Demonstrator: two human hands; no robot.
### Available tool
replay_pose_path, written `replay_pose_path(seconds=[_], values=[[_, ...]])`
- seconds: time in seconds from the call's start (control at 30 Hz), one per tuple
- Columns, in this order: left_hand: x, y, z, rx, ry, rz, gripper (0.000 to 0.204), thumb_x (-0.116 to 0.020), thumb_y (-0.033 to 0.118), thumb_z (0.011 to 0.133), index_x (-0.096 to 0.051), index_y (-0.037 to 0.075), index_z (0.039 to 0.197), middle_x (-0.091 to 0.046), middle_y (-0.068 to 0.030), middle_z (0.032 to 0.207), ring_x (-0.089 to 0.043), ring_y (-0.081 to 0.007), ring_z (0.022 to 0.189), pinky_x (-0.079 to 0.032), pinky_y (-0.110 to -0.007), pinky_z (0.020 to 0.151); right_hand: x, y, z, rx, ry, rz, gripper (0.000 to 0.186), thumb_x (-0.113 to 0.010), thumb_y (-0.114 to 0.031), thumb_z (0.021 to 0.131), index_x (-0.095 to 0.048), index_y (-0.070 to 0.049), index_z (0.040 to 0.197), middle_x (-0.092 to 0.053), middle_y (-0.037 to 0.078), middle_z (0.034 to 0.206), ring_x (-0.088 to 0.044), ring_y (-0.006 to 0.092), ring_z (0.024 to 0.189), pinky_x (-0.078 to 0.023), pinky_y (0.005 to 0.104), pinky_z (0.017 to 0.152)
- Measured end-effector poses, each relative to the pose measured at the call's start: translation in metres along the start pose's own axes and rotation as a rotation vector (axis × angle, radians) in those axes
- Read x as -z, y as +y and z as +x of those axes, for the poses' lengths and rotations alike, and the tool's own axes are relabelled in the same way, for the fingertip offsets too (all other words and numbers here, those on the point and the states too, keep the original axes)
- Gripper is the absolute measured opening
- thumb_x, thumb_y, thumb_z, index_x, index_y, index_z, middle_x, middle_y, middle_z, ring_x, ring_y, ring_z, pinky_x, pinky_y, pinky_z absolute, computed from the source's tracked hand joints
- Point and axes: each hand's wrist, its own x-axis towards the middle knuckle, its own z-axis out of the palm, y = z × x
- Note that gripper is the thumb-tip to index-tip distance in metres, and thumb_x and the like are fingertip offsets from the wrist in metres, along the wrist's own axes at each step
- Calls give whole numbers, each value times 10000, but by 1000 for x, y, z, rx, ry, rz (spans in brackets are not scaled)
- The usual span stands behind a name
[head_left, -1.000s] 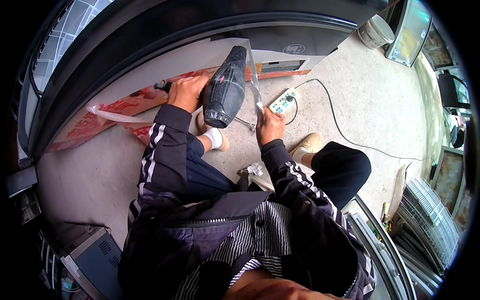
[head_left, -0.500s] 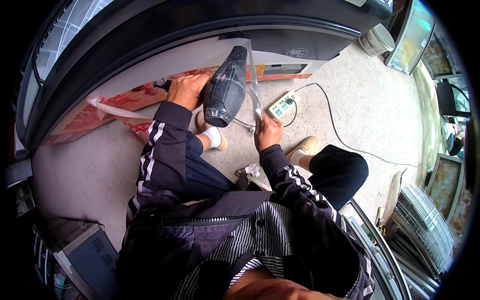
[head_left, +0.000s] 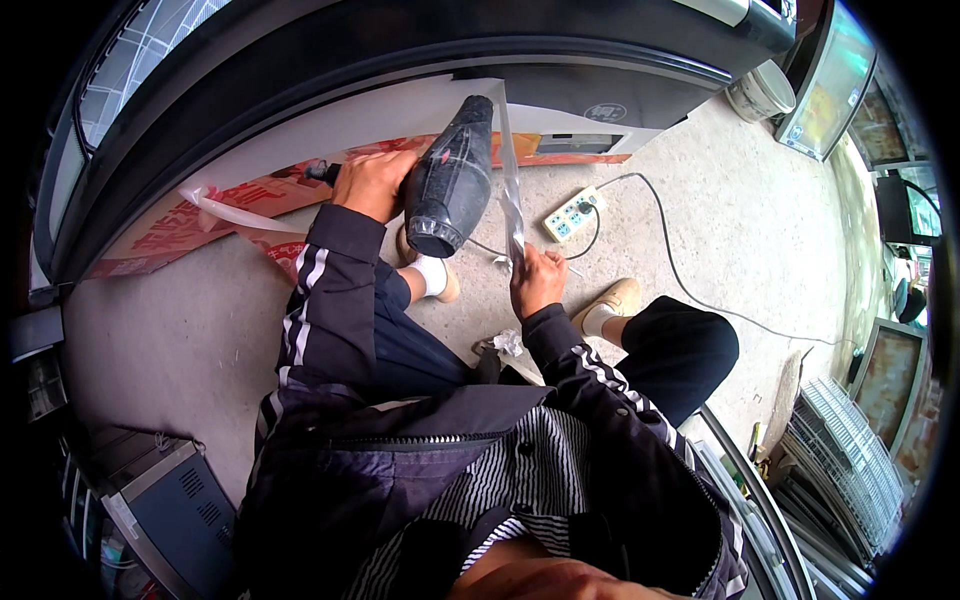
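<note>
My left hand (head_left: 374,184) is closed round the handle of a black hair dryer (head_left: 452,180), whose narrow nozzle faces the lower panel of a large dark cabinet (head_left: 560,98). From that panel a strip of clear film (head_left: 509,170) hangs partly peeled away. Its loose end is pinched in my right hand (head_left: 538,280), to the right of the dryer. Red printed film (head_left: 190,228) runs along the panel's lower edge and sags at the left, where a whitish strip (head_left: 238,212) also dangles.
A power strip (head_left: 570,214) with a plug in it lies on the concrete floor (head_left: 690,235), its dark cord trailing right. Beyond stands a white bucket (head_left: 762,90). Wire racks (head_left: 848,455) are stacked at the right, and a grey metal box (head_left: 180,510) stands at lower left.
The view has shifted slightly. Both hands keep their grips, the dryer stays almost where it was against the panel, and the film strip is still pulled taut.
</note>
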Motion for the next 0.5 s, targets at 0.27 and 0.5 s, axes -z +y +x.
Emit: replay_pose_path(seconds=[0.27, 0.5], values=[[3, -7, -4, -9, -3, 7, 301, -720, 57, 726, -681, 137, 1014, -704, -89, 864, -690, -279, 829, -546, -383, 745, -1, -6, -11, 94, 133, 44, 72, -616, -127, 874, -648, -80, 918, -575, 105, 614, -600, 272, 643, -413, 400, 839], [5, -7, -5, 8, 3, 6, 286, -715, 50, 724, -669, 140, 993, -702, -88, 866, -688, -282, 836, -545, -390, 745, -1, -10, -16, 41, 14, 65, 91, -613, -115, 867, -652, -87, 944, -595, 108, 642, -608, 269, 673, -408, 395, 837]])
